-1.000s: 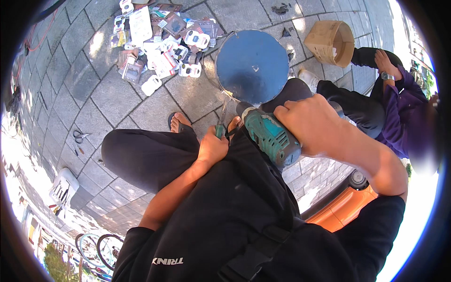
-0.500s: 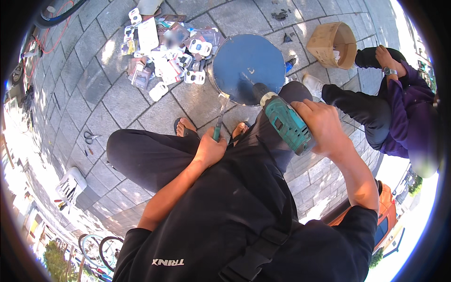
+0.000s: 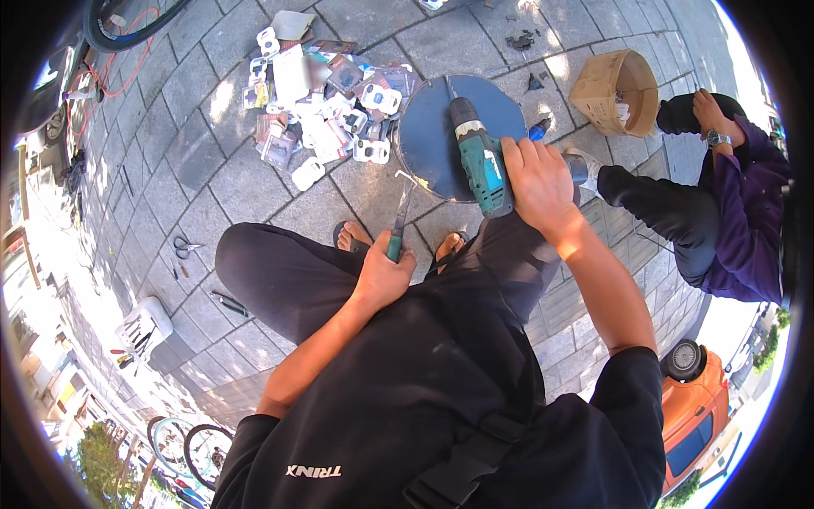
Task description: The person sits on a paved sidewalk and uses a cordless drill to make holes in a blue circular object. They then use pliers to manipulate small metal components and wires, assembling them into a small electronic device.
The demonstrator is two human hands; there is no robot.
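My right hand [image 3: 540, 185] is wrapped round a teal-and-black cordless drill [image 3: 485, 174]. Its dark chuck and bit point away from me, over the round dark-blue top of a drum-like stand [image 3: 424, 144]; whether the bit touches the surface I cannot tell. In my left hand [image 3: 386, 278], closed in front of my lap, is a green-handled tool with a flat metal blade [image 3: 402, 222]. The blade points up toward the stand's near edge, and a small pale bent strip [image 3: 406, 176] shows at its tip.
Packaged goods [image 3: 339, 119] lie piled left of the stand. To its right are a cardboard box [image 3: 614, 93] and a seated person in purple [image 3: 746, 220]. Scissors [image 3: 186, 247] and a white tool tray [image 3: 144, 329] lie on the paving at left.
My right hand has swung the drill left and away from me, so it points straighter ahead over the stand. The left hand still grips the green-handled tool. My view has shifted slightly.
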